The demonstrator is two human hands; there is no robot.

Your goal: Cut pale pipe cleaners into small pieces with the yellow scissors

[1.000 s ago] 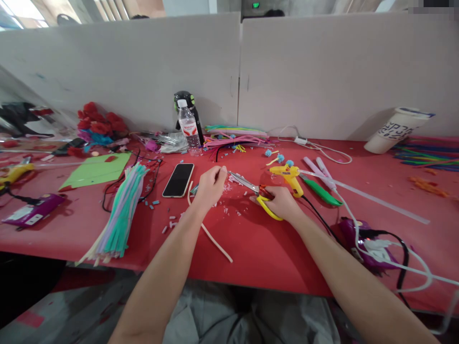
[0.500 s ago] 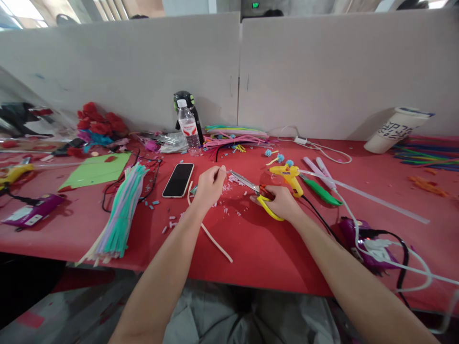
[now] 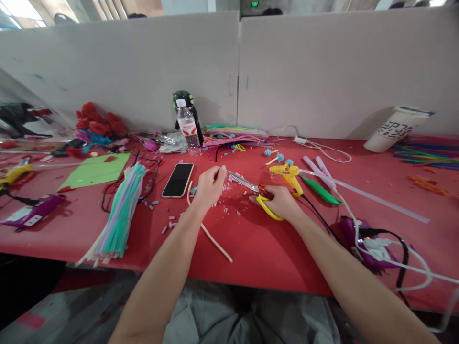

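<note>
My left hand [image 3: 211, 185] is closed in a pinch above the middle of the red table; whatever sits between its fingertips is too small to make out. My right hand [image 3: 279, 200] grips yellow-and-orange-handled scissors [image 3: 247, 183], whose blade tips lie just right of my left fingertips. The blades look nearly closed. Beneath my left forearm runs a cream pipe cleaner [image 3: 217, 243], both ends showing on the table. Small pink and white clippings [image 3: 226, 210] are scattered below the scissors. A phone [image 3: 178, 180] lies left of my left hand.
A yellow glue gun [image 3: 292, 179] lies just beyond my right hand, near a green-handled tool [image 3: 322, 192]. A bundle of teal and lilac pipe cleaners [image 3: 122, 215] lies left. A water bottle [image 3: 189, 129] stands at the back. Cables cross a purple device [image 3: 369, 246] at right.
Both hands stay nearly in place. The scissors have shifted very slightly, and their blades still point at my left fingertips.
</note>
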